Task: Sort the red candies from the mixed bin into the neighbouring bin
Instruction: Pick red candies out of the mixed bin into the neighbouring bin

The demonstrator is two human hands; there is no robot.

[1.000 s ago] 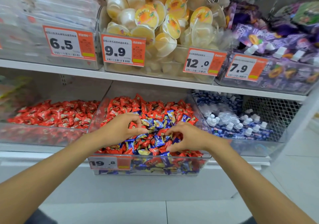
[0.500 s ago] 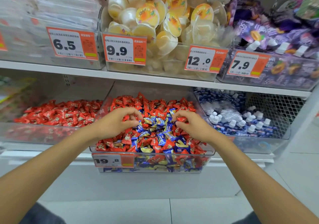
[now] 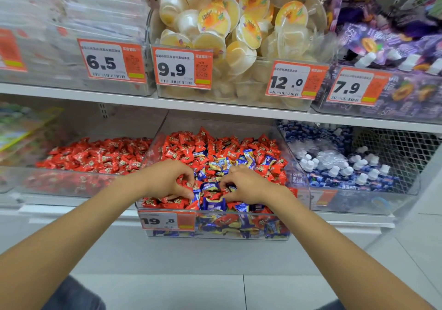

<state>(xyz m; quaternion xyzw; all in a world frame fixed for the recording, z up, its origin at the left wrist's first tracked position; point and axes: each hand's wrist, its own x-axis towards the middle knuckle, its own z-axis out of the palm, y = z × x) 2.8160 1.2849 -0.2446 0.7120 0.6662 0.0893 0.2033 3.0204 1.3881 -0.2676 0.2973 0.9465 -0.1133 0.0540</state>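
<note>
Drawn back from mid-heap toward the front of the mixed bin (image 3: 251, 234). Left hand (image 3: 167, 180) curled round red candies (image 3: 182, 182); right hand (image 3: 248, 187) curled among wrappers, hold unclear. Nothing yet carried to the neighbouring bin (image 3: 71, 183) at left; probably mid-gather.
</note>
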